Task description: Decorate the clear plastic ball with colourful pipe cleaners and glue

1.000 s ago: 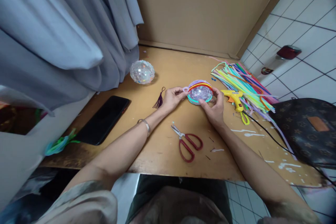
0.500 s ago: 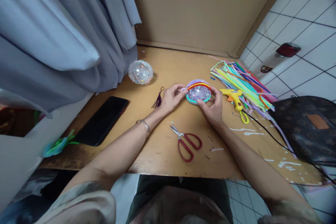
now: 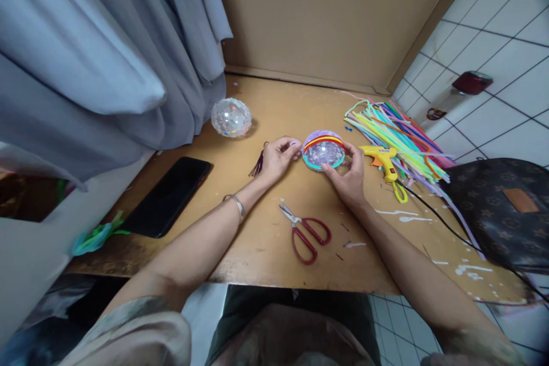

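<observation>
My right hand [image 3: 349, 174] is closed around the right side of a clear, glittery dome or ball [image 3: 325, 151], thumb at its lower front. Red, yellow, lilac and turquoise pipe cleaner bands run round it. Just left of it, my left hand [image 3: 279, 159] pinches what looks like the end of a lilac pipe cleaner [image 3: 294, 142]; the fingers partly hide it. A dark purple tassel [image 3: 256, 166] lies by my left hand, partly covered. Below both hands rest red-handled scissors [image 3: 303, 231], blades slightly apart.
A second clear ball [image 3: 230, 118] sits back left, near the curtain [image 3: 171, 57]. A black phone [image 3: 169, 197] lies at left. On the right are a yellow glue gun [image 3: 384, 161] with its cord, many pipe cleaners [image 3: 394, 131] and a dark bag [image 3: 501, 211].
My left hand has drawn slightly left, off the edge of the banded dome. My right hand keeps its hold in nearly the same place.
</observation>
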Available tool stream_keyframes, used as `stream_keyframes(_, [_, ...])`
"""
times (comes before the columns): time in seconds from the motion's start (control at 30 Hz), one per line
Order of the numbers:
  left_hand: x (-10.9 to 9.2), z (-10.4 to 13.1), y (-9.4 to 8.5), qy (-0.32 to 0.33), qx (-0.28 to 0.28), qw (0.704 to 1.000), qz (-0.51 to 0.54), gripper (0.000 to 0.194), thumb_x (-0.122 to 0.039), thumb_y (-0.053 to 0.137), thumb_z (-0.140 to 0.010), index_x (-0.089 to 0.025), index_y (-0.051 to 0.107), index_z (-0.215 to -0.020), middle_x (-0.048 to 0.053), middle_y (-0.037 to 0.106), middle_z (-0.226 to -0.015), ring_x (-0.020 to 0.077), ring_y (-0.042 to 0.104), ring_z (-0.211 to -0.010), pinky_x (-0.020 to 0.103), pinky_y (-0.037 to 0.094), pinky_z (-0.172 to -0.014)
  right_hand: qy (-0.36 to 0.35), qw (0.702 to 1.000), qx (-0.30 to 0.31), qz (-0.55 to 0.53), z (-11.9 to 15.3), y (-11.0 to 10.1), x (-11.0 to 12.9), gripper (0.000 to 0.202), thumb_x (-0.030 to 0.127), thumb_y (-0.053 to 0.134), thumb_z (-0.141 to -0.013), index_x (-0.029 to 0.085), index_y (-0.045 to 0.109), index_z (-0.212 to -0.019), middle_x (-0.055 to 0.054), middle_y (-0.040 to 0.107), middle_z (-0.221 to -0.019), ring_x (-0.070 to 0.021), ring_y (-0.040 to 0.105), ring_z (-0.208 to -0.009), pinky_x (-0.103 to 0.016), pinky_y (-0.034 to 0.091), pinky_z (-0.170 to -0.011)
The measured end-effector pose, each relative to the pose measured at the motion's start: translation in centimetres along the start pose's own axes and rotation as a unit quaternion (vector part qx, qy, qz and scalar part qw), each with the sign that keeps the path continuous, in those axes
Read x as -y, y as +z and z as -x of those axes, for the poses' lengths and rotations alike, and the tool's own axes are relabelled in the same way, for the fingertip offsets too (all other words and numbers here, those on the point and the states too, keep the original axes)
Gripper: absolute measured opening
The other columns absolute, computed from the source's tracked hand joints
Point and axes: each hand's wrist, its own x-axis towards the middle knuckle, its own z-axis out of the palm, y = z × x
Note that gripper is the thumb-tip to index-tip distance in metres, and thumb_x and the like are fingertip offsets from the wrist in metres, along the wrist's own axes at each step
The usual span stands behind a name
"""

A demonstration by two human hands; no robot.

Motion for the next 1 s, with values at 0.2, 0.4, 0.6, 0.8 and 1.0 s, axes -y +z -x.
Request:
stream_keyframes(0.2, [0.42, -0.16, 0.03, -0.011, -0.025, 0.999, 0.024, 0.03, -0.043, 0.075, -0.076, -0.014, 0.068, -0.075, 0.002, 0.067, -0.065, 0.0092, 0.06, -0.058, 0.023, 0.05, -0.061, 0.005, 1.0, -0.003, -0.002, 0.02, 0.0, -0.05, 0.064, 0.047, 0.077, -0.071, 0.024, 0.051, -0.125, -0.01, 0.055, -0.12, -0.0277, 0.056, -0.114, -0.045, 0.055, -0.089])
stream_keyframes(0.4, [0.29, 0.26, 0.58, -0.015, -0.023, 0.999, 0.032, 0.032, -0.045, 0.076, -0.074, -0.014, 0.068, -0.074, 0.002, 0.068, -0.066, 0.0095, 0.06, -0.058, 0.024, 0.052, -0.062, 0.027, 0.999, -0.01, -0.016, 0.04, 0.17, -0.19, 0.065, 0.049, 0.075, -0.072, 0.024, 0.05, -0.126, -0.01, 0.055, -0.124, -0.0274, 0.055, -0.117, -0.044, 0.055, -0.09])
stream_keyframes(0.6, [0.53, 0.37, 0.78, -0.018, -0.042, 0.998, 0.035, 0.033, -0.045, 0.079, -0.071, -0.014, 0.068, -0.073, 0.002, 0.07, -0.068, 0.0101, 0.062, -0.059, 0.024, 0.052, -0.062, 0.023, 1.0, -0.014, -0.01, 0.06, 0.2, -0.04, 0.065, 0.049, 0.076, -0.072, 0.023, 0.051, -0.126, -0.01, 0.055, -0.122, -0.0278, 0.055, -0.115, -0.045, 0.054, -0.09])
stream_keyframes(0.8, [0.44, 0.29, 0.82, -0.041, -0.052, 0.995, 0.08, 0.036, -0.047, 0.082, -0.067, -0.014, 0.067, -0.072, 0.001, 0.069, -0.065, 0.0094, 0.062, -0.058, 0.023, 0.053, -0.062, 0.025, 0.999, -0.015, -0.017, 0.05, 0.22, -0.27, 0.066, 0.05, 0.077, -0.071, 0.023, 0.051, -0.126, -0.01, 0.055, -0.122, -0.0275, 0.055, -0.116, -0.044, 0.054, -0.089])
stream_keyframes(1.0, [0.25, 0.11, 0.76, -0.07, -0.05, 0.987, 0.133, 0.038, -0.044, 0.086, -0.063, -0.013, 0.066, -0.073, 0.001, 0.068, -0.063, 0.0095, 0.063, -0.058, 0.021, 0.051, -0.057, 0.023, 1.0, -0.012, -0.017, 0.02, 0.19, -0.37, 0.065, 0.049, 0.077, -0.072, 0.024, 0.051, -0.126, -0.01, 0.055, -0.123, -0.0274, 0.056, -0.116, -0.044, 0.054, -0.089])
